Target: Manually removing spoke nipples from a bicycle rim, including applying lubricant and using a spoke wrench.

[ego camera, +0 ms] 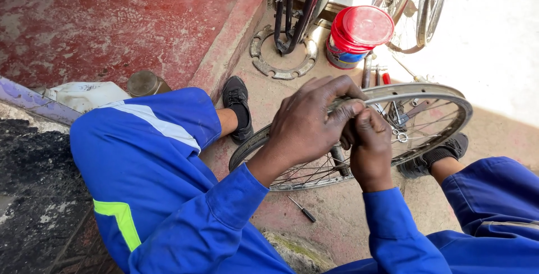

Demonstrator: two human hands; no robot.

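Steel, dull grey and lightly rusted: the bare spoked bicycle wheel rim (432,97) lies tilted between the person's knees, its lower arc near the concrete floor (337,212) and its upper arc raised toward the hands. No tyre is fitted.

Left hand (306,128): curled over the near top of the rim, fingers (342,91) bent and pressed against the rim edge. Right hand (370,150): closed into a loose fist just beside it, thumb touching the left fingers. Both pinch at one spot on the rim; what lies between the fingertips is hidden, so I cannot tell whether it is a nipple, a strip or the rim alone.

Handling, as judged: the rim looks stiff and fairly light, a hoop that resists squeezing but would twist if levered by one side. The thin wire spokes (314,173) look springy and easy to bend, so a poor place to grip. The rim wall offers the firmer hold; its metal may be slick or gritty.

Nearby: a small black-handled screwdriver (303,210) on the floor below the wheel; a red-lidded plastic tub (359,32) toward the floor's far edge; a toothed metal ring (269,66) beside it; a white plastic jug (84,94) at the left.
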